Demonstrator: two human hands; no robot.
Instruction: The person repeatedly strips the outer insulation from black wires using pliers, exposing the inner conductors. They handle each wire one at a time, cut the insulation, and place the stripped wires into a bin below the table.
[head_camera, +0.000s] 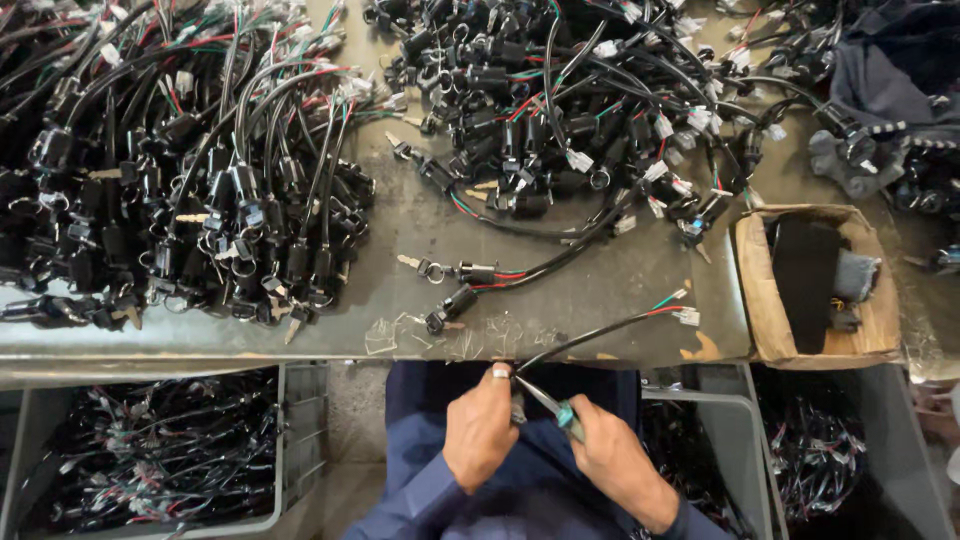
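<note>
My left hand (480, 428) sits just below the table's front edge, pinching the near end of a black cable (590, 335). That cable runs up and right across the table to a white connector (687, 316) with red and green wires. My right hand (615, 460) grips a pair of pliers with teal handles (560, 412), whose jaws point at the cable end held by my left hand. Both hands hover over my lap in blue clothing.
Big heaps of black key switches with cables cover the grey table (400, 335) at the left (170, 170) and at the back (560, 110). A cardboard box (765, 310) stands at the right. Grey bins (290, 450) with more cables sit under the table.
</note>
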